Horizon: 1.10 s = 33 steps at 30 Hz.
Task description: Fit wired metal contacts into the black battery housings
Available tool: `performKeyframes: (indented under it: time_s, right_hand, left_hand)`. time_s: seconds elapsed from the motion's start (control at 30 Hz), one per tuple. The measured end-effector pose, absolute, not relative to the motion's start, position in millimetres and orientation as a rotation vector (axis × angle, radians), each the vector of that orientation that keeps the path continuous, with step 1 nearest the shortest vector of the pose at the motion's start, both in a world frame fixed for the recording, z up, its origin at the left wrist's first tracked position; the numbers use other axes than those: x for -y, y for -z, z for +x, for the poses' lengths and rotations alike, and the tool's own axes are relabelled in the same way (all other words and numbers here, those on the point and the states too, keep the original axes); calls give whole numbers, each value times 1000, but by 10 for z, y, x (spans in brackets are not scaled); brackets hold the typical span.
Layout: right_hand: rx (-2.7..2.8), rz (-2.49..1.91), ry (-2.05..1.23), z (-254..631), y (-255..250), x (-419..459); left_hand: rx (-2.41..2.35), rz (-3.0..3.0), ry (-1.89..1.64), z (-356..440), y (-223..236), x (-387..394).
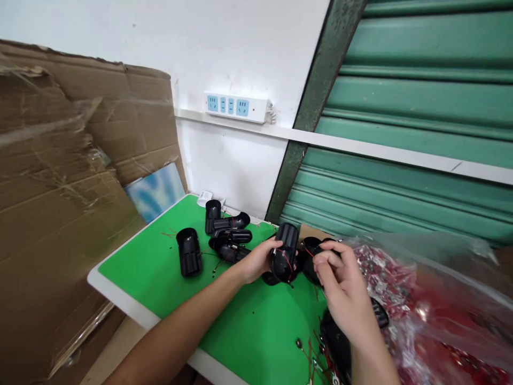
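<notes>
My left hand (259,261) is closed around a black plastic housing (285,248), a ribbed cylinder with a rounded end. A thin red wire runs across the housing's lower part. To the right, my right hand (340,278) pinches a thin red wire (308,250) between thumb and fingertips; where its far end goes is hard to make out. Behind the hands lie more black housings (310,262), partly hidden. Left of my left hand, several similar housings (228,247) lie in a loose group, and another black housing (189,252) lies apart on the green tabletop (156,278).
A clear plastic bag (441,315) of red and silvery parts bulges at the right. Small wired parts (315,361) lie near the front edge. Large cardboard (80,214) stands at the left. A power strip (236,107) is on the wall beside a green shutter (401,107).
</notes>
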State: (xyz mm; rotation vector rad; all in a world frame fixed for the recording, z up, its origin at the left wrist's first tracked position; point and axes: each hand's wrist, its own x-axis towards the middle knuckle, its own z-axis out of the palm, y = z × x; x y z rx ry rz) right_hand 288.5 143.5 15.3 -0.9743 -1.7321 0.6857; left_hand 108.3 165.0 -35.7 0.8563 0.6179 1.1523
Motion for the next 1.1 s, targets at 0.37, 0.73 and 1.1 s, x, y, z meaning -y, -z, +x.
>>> performKeyframes:
  time_s: [0.37, 0.73, 1.1]
  right_hand:
    - [1892, -1001, -374, 2782, 80, -1273]
    - [1592, -966, -652, 2731, 213, -1320]
    - [1877, -1265, 111, 3484, 122, -739]
  left_hand:
    - [-648, 726, -1074, 1095, 246, -1528]
    - [-673, 634, -1146, 1176, 250, -1504]
    - [-583, 407, -1232, 1146, 132, -1499]
